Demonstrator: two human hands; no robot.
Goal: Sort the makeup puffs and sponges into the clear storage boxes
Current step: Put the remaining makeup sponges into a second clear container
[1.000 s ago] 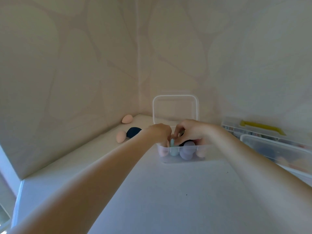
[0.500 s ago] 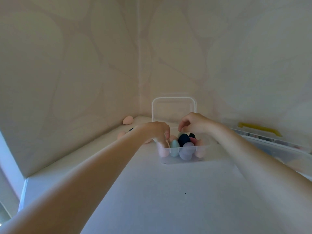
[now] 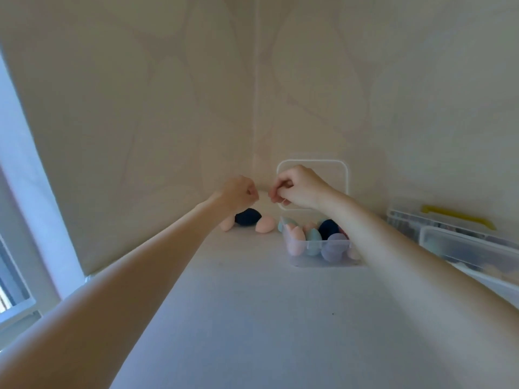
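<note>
Nearest to you, the small clear box (image 3: 320, 252) stands on the tabletop (image 3: 252, 318) and is already well stocked: a pink sponge (image 3: 296, 239), a pale blue one (image 3: 313, 239), a lilac one (image 3: 334, 248) and a dark navy one (image 3: 327, 228) sit packed inside, with others partly hidden behind your right forearm. Judged from this, most of the sorting into this box is done. To the right of the box, larger clear containers (image 3: 463, 245), one bearing a yellow handle (image 3: 457, 216), lie along the wall; their contents are too blurred to assess. To the left of the box and slightly behind it, three sponges remain loose: a peach one (image 3: 265, 224) nearest the box, a navy one (image 3: 247, 217) beyond it, and a second peach one (image 3: 227, 224) partly hidden by your left wrist. Above and behind the box, your left hand (image 3: 238, 190) and right hand (image 3: 297, 188) hover with fingers curled; nothing can be seen in either. The box lid (image 3: 341, 172) stands upright at the back.
</note>
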